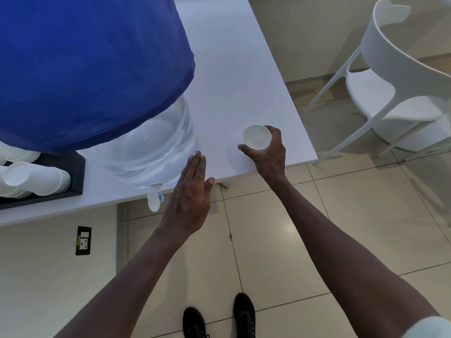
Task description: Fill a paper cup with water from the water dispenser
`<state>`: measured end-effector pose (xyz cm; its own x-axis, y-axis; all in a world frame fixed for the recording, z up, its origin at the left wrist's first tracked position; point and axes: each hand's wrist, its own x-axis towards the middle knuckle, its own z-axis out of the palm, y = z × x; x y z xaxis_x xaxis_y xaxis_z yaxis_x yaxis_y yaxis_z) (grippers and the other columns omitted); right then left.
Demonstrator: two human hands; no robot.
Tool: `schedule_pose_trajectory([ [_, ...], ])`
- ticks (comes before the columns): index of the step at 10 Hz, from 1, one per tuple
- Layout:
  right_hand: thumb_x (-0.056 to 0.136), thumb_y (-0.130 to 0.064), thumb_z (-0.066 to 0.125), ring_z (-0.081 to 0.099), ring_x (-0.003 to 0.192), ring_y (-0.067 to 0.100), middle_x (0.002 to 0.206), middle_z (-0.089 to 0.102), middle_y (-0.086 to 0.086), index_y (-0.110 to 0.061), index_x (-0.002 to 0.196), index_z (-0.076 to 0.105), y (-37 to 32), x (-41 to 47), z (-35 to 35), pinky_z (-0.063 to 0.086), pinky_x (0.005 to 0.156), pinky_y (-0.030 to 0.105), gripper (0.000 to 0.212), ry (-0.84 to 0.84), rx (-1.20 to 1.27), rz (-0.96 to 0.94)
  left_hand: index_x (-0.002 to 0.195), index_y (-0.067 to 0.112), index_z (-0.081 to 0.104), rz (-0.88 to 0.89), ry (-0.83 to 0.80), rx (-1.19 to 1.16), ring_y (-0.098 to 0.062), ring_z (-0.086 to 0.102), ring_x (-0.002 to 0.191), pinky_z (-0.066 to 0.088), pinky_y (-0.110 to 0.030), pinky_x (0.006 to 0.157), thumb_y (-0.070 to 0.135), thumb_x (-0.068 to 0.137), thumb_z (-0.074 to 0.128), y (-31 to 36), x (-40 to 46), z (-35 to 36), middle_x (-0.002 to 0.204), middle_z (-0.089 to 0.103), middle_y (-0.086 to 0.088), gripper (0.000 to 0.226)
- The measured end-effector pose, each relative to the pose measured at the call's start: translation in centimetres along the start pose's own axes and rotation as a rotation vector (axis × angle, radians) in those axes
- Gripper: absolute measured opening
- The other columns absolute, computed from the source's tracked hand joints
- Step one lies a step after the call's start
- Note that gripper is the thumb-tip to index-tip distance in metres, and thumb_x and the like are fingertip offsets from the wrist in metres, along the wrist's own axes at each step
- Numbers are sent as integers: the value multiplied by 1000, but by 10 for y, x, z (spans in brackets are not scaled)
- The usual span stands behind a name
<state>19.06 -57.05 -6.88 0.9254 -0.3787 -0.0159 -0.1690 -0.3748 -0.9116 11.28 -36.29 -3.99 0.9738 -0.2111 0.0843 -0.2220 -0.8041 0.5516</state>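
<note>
A white paper cup (256, 137) stands upright on the white table (239, 69), and my right hand (268, 152) is wrapped around its right side. The cup's inside looks white; I cannot tell whether it holds water. The water dispenser (146, 145) is a clear jug under a blue cloth cover (85, 64), to the left of the cup. Its white and blue tap (154, 198) juts over the table's front edge. My left hand (192, 191) hovers flat with fingers together, just right of the tap, holding nothing.
A dark tray (75, 176) at the left holds stacked white paper cups (34, 179) lying on their sides. A white plastic chair (395, 89) stands right of the table. Tiled floor, a wall socket (83, 240) and my black shoes (219, 318) lie below.
</note>
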Motion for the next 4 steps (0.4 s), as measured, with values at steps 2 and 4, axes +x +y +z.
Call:
schedule_pose_trajectory([
  [2,66,-43,89,53,116,22,125,56,-1,-17,133,44,3,4,-1,50,96,39,85,-9,-3,2,152,7,22,-12,-2,0,-12,10,149,15,-33,121,24,103,37,-2,0,-1,162,19,-6,54],
  [4,67,-54,85,40,134,24,151,41,1,-18,149,28,0,-6,-7,36,101,32,106,-46,-47,-24,152,9,21,-26,34,-21,-10,8,149,13,-29,119,26,103,36,7,-8,-8,162,18,-3,54],
])
